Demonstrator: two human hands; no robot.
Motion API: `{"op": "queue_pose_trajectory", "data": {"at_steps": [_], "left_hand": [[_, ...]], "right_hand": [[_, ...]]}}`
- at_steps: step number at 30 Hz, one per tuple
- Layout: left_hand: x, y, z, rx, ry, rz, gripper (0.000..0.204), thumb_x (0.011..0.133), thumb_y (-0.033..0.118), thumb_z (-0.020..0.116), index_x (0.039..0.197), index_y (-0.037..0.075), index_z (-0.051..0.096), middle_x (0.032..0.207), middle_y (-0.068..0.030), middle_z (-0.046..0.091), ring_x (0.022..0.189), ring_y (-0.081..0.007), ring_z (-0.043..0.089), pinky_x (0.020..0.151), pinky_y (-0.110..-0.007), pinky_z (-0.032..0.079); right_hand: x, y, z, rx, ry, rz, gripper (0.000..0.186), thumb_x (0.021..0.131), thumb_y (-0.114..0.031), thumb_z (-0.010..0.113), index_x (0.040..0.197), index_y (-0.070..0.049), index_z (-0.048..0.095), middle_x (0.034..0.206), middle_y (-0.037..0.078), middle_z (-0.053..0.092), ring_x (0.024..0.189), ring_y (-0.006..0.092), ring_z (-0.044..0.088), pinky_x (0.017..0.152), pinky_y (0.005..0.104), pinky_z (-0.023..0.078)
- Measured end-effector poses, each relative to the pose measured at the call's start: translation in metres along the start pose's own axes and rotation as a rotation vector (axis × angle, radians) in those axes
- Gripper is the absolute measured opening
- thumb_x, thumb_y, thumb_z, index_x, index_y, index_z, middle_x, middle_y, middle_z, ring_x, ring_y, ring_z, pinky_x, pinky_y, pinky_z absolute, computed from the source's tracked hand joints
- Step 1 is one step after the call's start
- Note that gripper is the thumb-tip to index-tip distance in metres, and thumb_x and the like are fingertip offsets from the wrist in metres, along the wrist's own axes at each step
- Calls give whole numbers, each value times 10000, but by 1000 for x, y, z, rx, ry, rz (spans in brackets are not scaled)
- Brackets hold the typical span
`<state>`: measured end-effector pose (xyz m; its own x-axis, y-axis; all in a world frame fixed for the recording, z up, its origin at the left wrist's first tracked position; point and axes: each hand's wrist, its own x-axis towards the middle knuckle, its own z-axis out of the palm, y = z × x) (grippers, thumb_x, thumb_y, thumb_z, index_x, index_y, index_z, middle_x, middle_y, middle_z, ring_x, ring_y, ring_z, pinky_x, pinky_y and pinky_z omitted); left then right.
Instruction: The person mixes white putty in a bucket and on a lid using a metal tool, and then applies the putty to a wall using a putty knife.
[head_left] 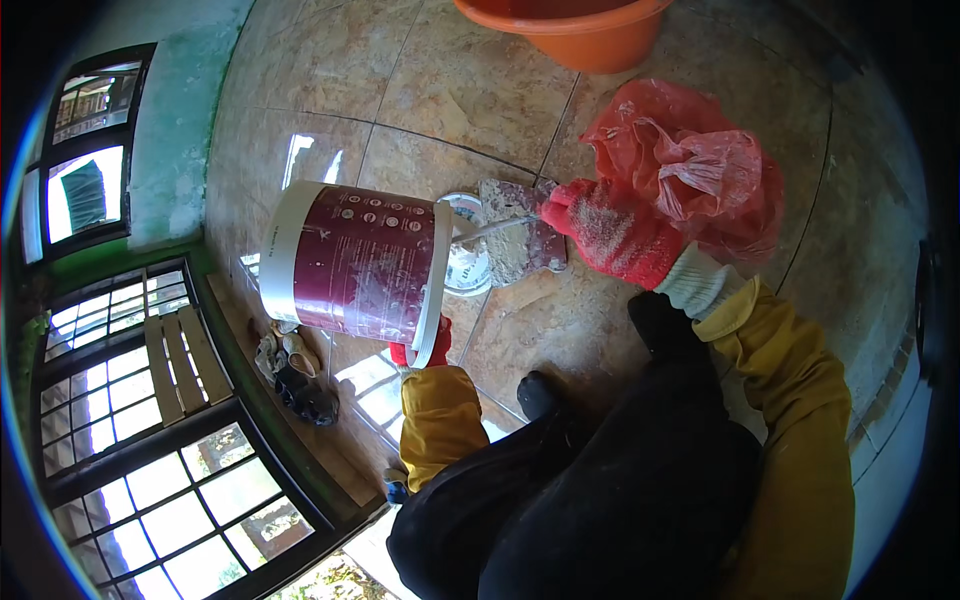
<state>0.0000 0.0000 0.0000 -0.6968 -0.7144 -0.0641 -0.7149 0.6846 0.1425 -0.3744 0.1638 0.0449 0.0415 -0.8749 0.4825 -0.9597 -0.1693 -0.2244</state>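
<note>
My left hand (438, 343), in a red glove, grips the lower rim of a white bucket (375, 268) with a maroon label. The bucket is tipped on its side, its mouth facing right. In my right hand (612, 232), also gloved in red and dusted with powder, is a tool with a thin metal shank (500, 227) pointing at the bucket's mouth. Just behind the shank lies a flat maroon piece (545, 248) coated with grey paste; whether it joins the tool I cannot tell. A round white lid (468, 275) shows beside the bucket's mouth, partly hidden.
A crumpled red plastic bag (700, 170) lies right beside my right hand. An orange basin (590, 40) stands at the far edge on the tiled floor (440, 100). Shoes (300, 380) sit by the left wall, under barred windows (170, 480).
</note>
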Motion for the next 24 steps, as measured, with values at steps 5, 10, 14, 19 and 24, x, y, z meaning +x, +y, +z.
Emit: {"op": "queue_pose_trajectory", "data": {"at_steps": [5,10,14,19,24], "left_hand": [[4,12,1,349,120,-74,310,698,302,624,966,148,615,932,-62,629,790,-251,606,680,-405,487],[-7,-17,14,-1379,122,-326,379,818,316,520,1092,54,515,836,-99,555,590,-177,508,475,-309,414],[-4,-31,22,-1656,124,-310,409,841,338,488,1119,38,491,851,-115,529,552,-158,467,445,-285,375],[-6,-37,20,-309,101,-35,394,842,319,492,1127,46,488,903,-97,532,642,-184,517,514,-305,426],[-7,-21,21,-76,73,-154,393,842,305,485,1148,58,479,946,-85,545,796,-215,551,652,-332,463]], "right_hand": [[-6,0,17,177,25,109,295,706,-152,569,998,-129,530,988,71,546,904,269,571,740,410,448],[-4,-4,1,80,74,28,272,721,-162,550,986,-104,528,985,87,552,816,255,587,665,393,453],[5,-10,-9,-145,62,31,218,728,-177,529,924,-82,545,889,101,560,687,239,582,558,390,438],[39,-32,-11,-435,-85,110,155,723,-175,523,834,-75,564,760,99,543,617,223,562,500,386,426],[64,-55,-23,-427,50,6,121,696,-189,540,737,-76,554,652,88,520,521,189,525,392,344,368]]}}
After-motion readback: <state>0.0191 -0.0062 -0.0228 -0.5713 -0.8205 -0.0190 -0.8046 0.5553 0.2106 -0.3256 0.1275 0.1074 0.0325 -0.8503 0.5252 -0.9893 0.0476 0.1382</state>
